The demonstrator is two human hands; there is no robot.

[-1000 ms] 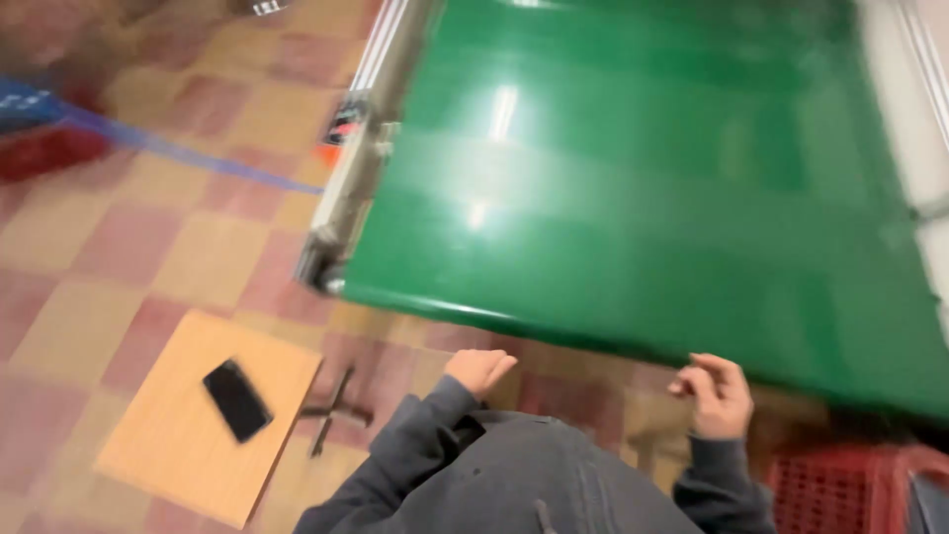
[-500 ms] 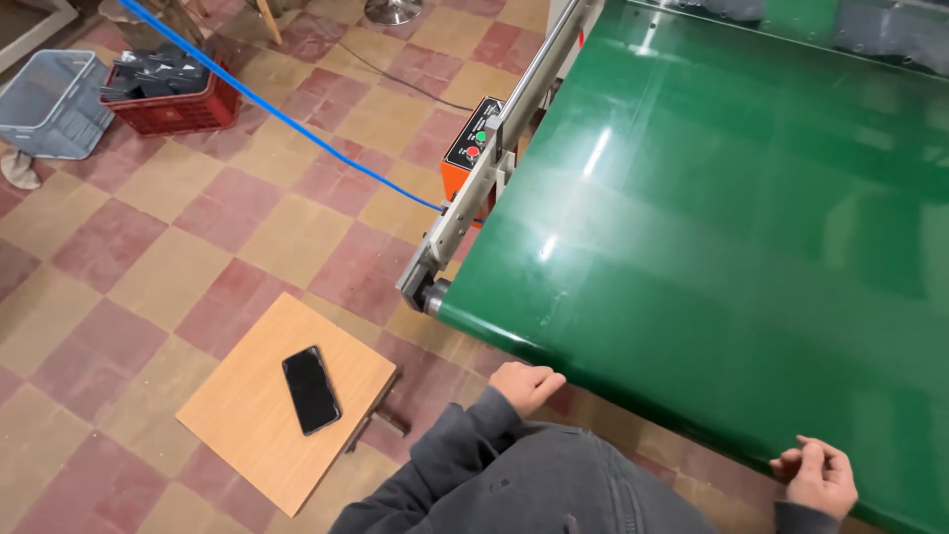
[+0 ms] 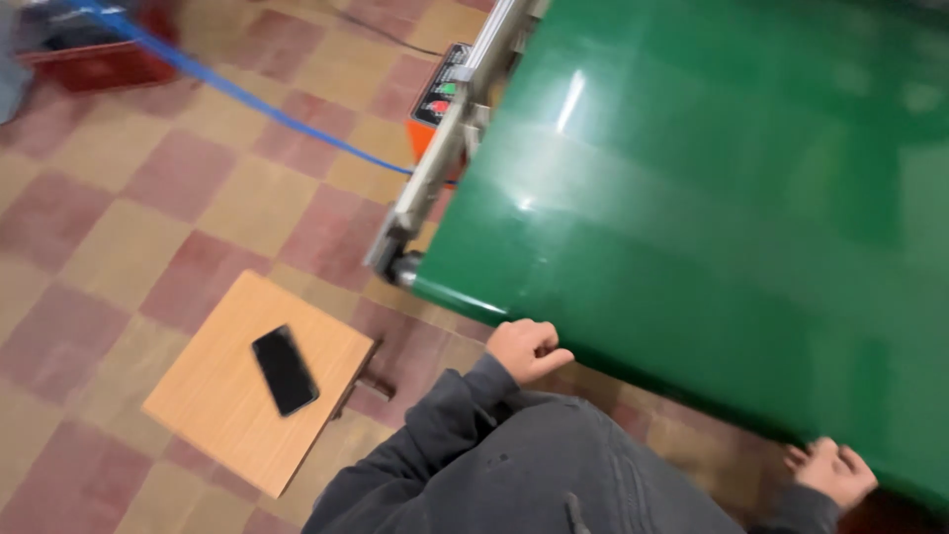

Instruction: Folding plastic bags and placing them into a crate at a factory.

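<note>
Gripping the green belt (image 3: 712,198) edge, left hand (image 3: 527,348) curled, right hand (image 3: 833,472) half-open.

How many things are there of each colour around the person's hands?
Green: 1, the conveyor belt
Black: 1, the phone
Tan: 1, the wooden board the phone lies on
Orange: 1, the control box
Blue: 1, the cable
Red: 1, the crate
Total: 6
The left hand and right hand are at the belt's near edge.

black phone (image 3: 285,370) on wooden stool (image 3: 222,415)
</note>
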